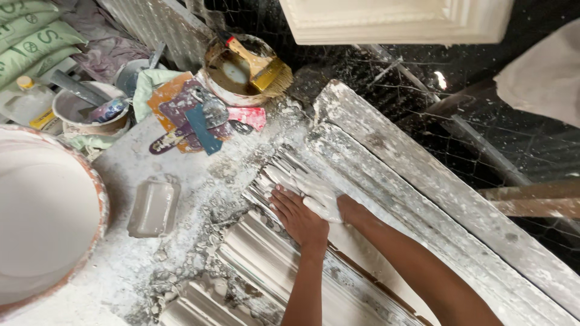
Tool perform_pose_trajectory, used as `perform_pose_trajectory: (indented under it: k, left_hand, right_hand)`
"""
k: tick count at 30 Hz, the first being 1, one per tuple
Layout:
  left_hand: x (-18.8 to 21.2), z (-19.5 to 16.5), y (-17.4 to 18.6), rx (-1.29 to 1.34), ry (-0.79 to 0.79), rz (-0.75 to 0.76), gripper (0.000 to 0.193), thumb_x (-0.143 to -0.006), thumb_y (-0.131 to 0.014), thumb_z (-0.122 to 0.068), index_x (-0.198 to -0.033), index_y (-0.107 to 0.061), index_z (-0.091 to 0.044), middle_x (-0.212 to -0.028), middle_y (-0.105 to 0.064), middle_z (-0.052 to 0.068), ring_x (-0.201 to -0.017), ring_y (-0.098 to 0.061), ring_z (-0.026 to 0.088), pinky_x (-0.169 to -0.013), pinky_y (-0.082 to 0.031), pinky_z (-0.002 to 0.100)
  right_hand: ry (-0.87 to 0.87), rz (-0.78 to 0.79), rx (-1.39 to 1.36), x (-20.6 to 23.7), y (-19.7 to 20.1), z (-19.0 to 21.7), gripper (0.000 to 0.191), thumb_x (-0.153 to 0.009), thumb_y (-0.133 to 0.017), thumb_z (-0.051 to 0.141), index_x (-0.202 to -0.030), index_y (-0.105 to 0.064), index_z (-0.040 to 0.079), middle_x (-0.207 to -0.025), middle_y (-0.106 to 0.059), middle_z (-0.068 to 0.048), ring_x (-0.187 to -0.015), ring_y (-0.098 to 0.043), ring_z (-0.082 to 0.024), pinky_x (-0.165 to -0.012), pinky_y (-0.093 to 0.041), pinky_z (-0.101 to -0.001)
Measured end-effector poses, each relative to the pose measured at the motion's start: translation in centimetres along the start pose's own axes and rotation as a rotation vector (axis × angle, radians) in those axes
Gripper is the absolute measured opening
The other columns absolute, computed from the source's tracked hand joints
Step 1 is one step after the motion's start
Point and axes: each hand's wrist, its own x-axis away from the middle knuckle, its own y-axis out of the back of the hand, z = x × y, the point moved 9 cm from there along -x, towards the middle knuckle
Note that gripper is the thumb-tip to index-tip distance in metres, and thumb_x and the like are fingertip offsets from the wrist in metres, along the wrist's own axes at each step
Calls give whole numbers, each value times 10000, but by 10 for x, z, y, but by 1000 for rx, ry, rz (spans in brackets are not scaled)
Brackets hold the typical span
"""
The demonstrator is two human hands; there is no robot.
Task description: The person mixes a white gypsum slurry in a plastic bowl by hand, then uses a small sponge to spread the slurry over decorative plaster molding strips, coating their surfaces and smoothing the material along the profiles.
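Both hands press wet white plaster into a long ribbed moulding form [284,253] on the dusty bench, the left hand [297,216] spread flat, the right hand [323,202] plaster-coated and seemingly flat; the plaster looks soft, slippery, best handled by palms

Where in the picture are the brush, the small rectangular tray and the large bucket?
brush [266,71]: head view, on its metal band above the bristles.
small rectangular tray [153,208]: head view, on its inner floor.
large bucket [101,199]: head view, on its right rim.
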Motion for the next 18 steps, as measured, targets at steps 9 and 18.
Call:
perform_pose_trajectory:
  k: [9, 18]
  left_hand:
    - [121, -44, -45, -9, -46, 9, 818, -928, -610, -270, -1481, -212, 183, -1602, -134, 417, -1524, -74, 546, -1240, -17, 572]
    - [335, -118, -128, 40, -73, -36, 936, -856, -619, -208, -1548, -136, 197, -1626, -133, 397, -1548, -66, 527, -1255, -37, 546]
  right_hand:
    - [-161, 65, -55, 133, 7, 19, 586, -1057, -451, 290, -1559, -380, -4, -1667, -307, -228, -1544, -293, -406, -1252, -241, -460]
    - [-295, 93, 34, 376, 7, 44, 605, -1030, -438, 283, -1573, -351, 32, -1665, -300, -184, -1524, -300, -346, -1238, -236, -407]
